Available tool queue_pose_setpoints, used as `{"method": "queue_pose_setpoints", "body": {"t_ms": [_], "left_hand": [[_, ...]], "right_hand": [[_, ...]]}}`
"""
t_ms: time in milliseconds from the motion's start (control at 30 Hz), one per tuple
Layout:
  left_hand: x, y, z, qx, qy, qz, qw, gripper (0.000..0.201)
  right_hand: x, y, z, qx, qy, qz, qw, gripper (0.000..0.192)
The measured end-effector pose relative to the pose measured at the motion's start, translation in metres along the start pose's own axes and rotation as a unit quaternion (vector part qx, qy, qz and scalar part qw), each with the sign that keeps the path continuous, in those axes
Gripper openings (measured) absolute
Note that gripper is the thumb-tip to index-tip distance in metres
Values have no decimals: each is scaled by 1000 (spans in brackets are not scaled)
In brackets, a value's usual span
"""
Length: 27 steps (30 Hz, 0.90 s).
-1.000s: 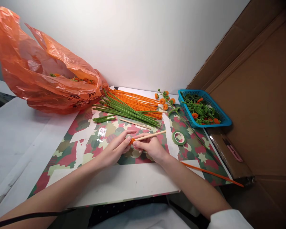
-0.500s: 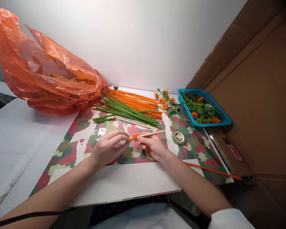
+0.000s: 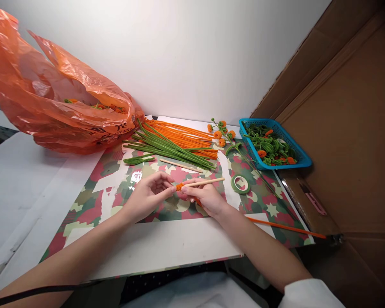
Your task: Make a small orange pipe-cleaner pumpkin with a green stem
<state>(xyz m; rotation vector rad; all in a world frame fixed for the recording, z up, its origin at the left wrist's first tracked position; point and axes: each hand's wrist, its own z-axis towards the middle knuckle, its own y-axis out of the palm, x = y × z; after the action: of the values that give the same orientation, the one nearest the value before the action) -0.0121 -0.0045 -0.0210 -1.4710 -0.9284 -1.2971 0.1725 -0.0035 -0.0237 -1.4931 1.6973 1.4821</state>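
Left of the green tape roll, the right hand pinches a wooden stick with a fuzzy orange pipe cleaner curled at its end. The left hand is bent, thumb by the pipe cleaner; I can't tell if it pinches. Behind the roll, to its right, sits a blue basket.
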Motion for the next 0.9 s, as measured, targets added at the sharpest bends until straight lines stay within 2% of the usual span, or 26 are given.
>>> {"method": "queue_pose_setpoints", "body": {"t_ms": [267, 433, 567, 633, 700, 800, 900], "left_hand": [[4, -7, 4, -74, -123, -56, 988, 31], [-1, -13, 5, -123, -200, -140, 962, 31], [-3, -18, 6, -155, -234, -185, 942, 29], [-2, -20, 6, -164, -235, -185, 940, 28], [-1, -19, 6, -163, -224, -164, 947, 29], [4, -14, 4, -111, -166, -99, 975, 29], [8, -7, 1, -31, -71, -20, 997, 29]], "right_hand": [[4, -2, -1, -1, -18, -80, 997, 26], [4, -5, -5, -40, -95, -177, 979, 15], [-2, -6, -11, -78, -180, -275, 941, 11], [-4, -7, -13, -102, -222, -305, 920, 11], [-4, -8, -13, -106, -242, -310, 913, 11], [0, -9, -9, -53, -209, -282, 935, 10], [5, -7, -4, -13, -128, -187, 974, 17]]}}
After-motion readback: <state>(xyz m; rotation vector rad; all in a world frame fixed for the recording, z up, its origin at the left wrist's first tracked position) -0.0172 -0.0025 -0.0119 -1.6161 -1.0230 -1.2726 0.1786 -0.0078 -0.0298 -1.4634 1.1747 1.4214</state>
